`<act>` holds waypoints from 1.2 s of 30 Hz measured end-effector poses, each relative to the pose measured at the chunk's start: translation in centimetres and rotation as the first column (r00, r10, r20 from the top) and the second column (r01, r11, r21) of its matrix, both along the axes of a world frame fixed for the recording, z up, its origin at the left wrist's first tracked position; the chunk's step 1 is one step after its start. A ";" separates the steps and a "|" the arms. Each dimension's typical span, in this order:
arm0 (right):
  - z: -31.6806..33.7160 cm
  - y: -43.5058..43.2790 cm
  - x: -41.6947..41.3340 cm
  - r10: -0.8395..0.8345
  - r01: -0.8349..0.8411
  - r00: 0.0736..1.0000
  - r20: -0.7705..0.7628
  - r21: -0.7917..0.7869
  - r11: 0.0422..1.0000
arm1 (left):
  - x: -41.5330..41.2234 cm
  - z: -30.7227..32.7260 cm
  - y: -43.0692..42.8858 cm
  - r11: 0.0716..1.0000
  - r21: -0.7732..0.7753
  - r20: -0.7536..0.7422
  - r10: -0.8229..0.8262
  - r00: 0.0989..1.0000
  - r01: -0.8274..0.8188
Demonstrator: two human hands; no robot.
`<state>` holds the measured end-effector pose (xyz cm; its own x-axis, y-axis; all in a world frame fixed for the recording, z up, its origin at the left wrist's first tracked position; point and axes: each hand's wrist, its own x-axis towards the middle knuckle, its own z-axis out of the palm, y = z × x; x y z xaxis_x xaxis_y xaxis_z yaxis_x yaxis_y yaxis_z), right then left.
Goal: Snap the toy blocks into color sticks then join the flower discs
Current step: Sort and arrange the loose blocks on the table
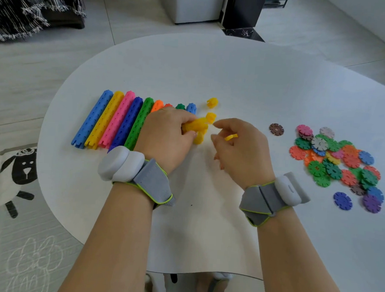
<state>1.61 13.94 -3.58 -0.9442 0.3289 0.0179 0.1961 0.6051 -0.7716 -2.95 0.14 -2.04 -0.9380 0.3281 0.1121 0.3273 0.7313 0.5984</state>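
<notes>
The left hand (167, 135) grips a short stick (195, 125) of yellow blocks, fingers curled over its top and thumb beneath. Its long axis runs nearly left to right, tilted slightly away. Its free end juts past the left fingertips and points right, toward the right hand (238, 148).

The right hand's fingers curl loosely round a single yellow block (230, 137), which sits behind the thumb and under the forefinger. Just how it is pinched is unclear. The right forefinger and thumb tips stand apart from each other and just short of the short stick's end.

Three loose blocks, all yellow, lie on the white table (214, 68). One (211, 117) is at the short stick's free end, one (212, 102) is farther beyond it, and one (198, 139) is just under the left fingertips.

To the left of the left knuckles lie five long sticks (116, 121): blue, yellow, pink, dark blue and green. They touch side by side, their long axes parallel, running from near left to far right. Above the left knuckles only the far ends of four more sticks (173, 106) show: orange, red, green and blue.

Well to the right of the right fingers is a heap of discs (335, 159) in mixed colours. A brown disc (276, 129) lies alone between those fingers and the heap. A blue disc (342, 201) lies apart at the heap's near edge, a purple one just right of it.

Both wrists wear grey bands (153, 181) with white pods.
</notes>
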 end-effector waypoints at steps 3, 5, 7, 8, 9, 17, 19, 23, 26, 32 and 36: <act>-0.4 -0.2 -0.2 0.049 -0.052 0.998 0.028 0.144 0.988 | -0.1 0.0 -0.1 1.000 0.008 -0.012 0.025 1.000 -0.025; -0.6 -0.5 -0.4 0.080 -0.077 0.997 -0.006 0.198 0.977 | -0.2 0.1 -0.2 0.999 0.017 -0.027 0.046 0.999 -0.046; -0.7 -1.0 -0.6 0.093 -0.081 0.995 -0.046 0.213 0.974 | -0.2 -0.1 -0.1 0.998 0.024 -0.042 0.062 0.997 -0.061; -0.7 -1.3 -0.7 0.092 -0.078 0.994 -0.056 0.208 0.975 | -0.2 -0.1 -0.1 0.998 0.023 -0.051 0.065 0.997 -0.064; -0.8 -1.7 -0.7 0.084 -0.071 0.995 -0.053 0.208 0.975 | -0.2 -0.2 -0.2 0.998 0.023 -0.057 0.066 0.996 -0.065; -1.3 -2.4 -0.8 0.024 -0.020 1.000 -0.009 0.277 0.961 | -0.3 -0.1 -0.2 0.999 -0.026 -0.070 0.037 0.997 -0.039; -1.1 -1.9 -0.9 -0.038 0.046 0.998 -0.048 0.180 0.983 | -0.2 -0.1 -0.1 0.999 -0.031 -0.064 0.031 0.997 -0.033; -0.5 -1.7 -1.0 -0.253 0.204 0.960 -0.119 -0.321 0.925 | -0.2 -0.1 0.3 1.000 -0.007 -0.062 0.017 0.998 -0.017; 0.3 -1.2 -0.7 -0.380 0.246 0.923 -0.064 -0.662 0.708 | 0.0 -0.1 0.6 1.000 0.002 -0.065 -0.012 0.998 0.012; 1.2 -0.8 -0.4 -0.313 0.193 0.949 0.031 -0.843 0.502 | 0.1 -0.1 0.8 0.999 0.013 -0.085 -0.030 0.996 0.031; 1.4 -0.5 -0.2 -0.232 0.142 0.972 0.019 -0.838 0.526 | 0.0 -0.2 0.8 0.999 -0.005 -0.097 -0.041 0.994 0.040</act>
<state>1.44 13.46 -2.13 -0.8683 0.4071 -0.2835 0.1338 -0.3582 -0.9240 -2.93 0.94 -2.28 -0.9086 0.3661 0.2011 0.4133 0.7179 0.5602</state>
